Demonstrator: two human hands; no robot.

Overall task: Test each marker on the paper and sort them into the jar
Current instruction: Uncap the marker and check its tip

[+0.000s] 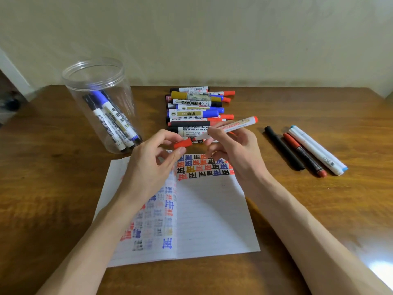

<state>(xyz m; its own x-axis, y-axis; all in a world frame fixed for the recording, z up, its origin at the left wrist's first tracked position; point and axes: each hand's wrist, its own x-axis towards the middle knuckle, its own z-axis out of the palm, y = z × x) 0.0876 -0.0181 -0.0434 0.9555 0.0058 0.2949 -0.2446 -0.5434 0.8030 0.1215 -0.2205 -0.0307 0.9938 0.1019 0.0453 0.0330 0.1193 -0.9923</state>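
Red whiteboard marker (pixel 234 125) gripped in the right hand (pixel 234 150) above the paper (pixel 212 209). The left hand (pixel 148 165) pinches its cap (pixel 182 143) at the nib end, likely baring it for a test stroke. Pile (pixel 197 112) near the far edge of the table (pixel 297 107); jar (pixel 76 86) at far left, within reach for sorting.

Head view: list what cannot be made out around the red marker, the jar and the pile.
- Head view: tip of the red marker, hidden by the red cap and left hand; capped or apart is unclear.
- Head view: marker count in the jar; they overlap.
- Head view: lower markers of the pile, covered by upper ones.
- Head view: some marks on the paper, under the left hand and right hand.
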